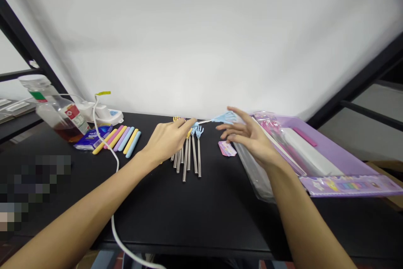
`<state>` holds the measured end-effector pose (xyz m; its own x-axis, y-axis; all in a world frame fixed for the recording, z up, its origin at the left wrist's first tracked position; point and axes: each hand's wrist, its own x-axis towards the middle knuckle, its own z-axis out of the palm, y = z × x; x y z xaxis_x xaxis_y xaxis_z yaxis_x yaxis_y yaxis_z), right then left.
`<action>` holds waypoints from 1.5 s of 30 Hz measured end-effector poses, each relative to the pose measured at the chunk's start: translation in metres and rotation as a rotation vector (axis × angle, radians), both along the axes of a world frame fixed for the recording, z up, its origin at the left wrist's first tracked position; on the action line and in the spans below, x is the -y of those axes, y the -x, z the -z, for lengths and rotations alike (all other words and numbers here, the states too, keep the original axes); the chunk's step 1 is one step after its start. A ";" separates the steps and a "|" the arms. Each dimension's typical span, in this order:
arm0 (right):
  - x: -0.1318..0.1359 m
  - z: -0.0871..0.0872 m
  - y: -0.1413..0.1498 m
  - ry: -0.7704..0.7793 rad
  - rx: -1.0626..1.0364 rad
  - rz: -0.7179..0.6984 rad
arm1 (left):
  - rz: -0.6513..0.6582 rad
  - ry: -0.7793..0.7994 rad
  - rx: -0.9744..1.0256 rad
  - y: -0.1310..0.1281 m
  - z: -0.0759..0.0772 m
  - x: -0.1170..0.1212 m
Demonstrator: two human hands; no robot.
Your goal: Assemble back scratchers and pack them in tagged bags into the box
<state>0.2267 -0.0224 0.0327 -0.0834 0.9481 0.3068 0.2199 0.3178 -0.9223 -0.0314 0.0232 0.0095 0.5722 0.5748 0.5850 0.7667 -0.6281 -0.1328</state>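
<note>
My left hand (166,141) is closed around the blue handle end of a back scratcher (224,118), whose metal rod points right to a light-blue claw-shaped head. My right hand (252,137) is at that head with its fingers spread; whether they touch it I cannot tell. Under my left hand, several metal rods with blue and yellow claw heads (194,155) lie side by side on the black table (195,218). A small stack of pink and purple cards (227,148) sits below my right fingers.
Pastel sticks (121,139) lie in a row at left, a white cable (117,227) running across them. Behind are a purple packet (92,137), a bottle of brown liquid (63,113) and a power strip (113,117). Clear bags (255,172) and a purple package (317,151) lie right.
</note>
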 end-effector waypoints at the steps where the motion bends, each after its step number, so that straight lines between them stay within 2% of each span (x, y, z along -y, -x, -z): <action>1: 0.000 -0.001 -0.005 -0.042 0.035 0.097 | -0.017 0.039 0.009 0.000 0.001 0.000; 3: -0.001 0.001 -0.017 -0.106 0.237 0.375 | -0.045 0.092 0.020 -0.001 0.003 0.001; 5: -0.004 0.005 -0.027 -0.063 0.563 0.599 | -0.058 0.123 -0.005 -0.002 0.004 0.001; 8: -0.007 0.013 -0.038 0.158 0.958 0.719 | -0.055 0.143 -0.069 -0.003 0.005 0.002; 11: -0.009 0.018 -0.040 0.304 1.104 0.769 | -0.027 0.138 -0.101 -0.004 0.006 0.004; 14: -0.009 0.018 -0.038 0.333 1.132 0.767 | 0.013 0.123 -0.121 -0.005 0.005 0.006; 21: -0.005 0.008 -0.032 0.271 1.094 0.792 | 0.077 0.125 -0.085 -0.011 0.000 0.014; 27: -0.002 0.002 -0.030 0.289 1.036 0.797 | 0.135 0.338 0.077 -0.017 -0.004 0.023; 34: 0.002 -0.006 -0.030 0.300 1.003 0.833 | 0.144 0.615 0.287 -0.025 -0.010 0.030; 40: 0.001 -0.002 -0.034 0.306 1.027 0.773 | 0.195 0.662 0.328 -0.027 -0.009 0.029; 45: -0.001 0.008 -0.037 0.351 1.095 0.733 | 0.221 0.628 0.315 -0.027 -0.007 0.029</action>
<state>0.2640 -0.0218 0.0251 0.4251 0.8934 0.1452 0.8997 -0.3995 -0.1757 -0.0042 -0.0053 0.0162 0.5723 0.7466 0.3392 0.5562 -0.6573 0.5085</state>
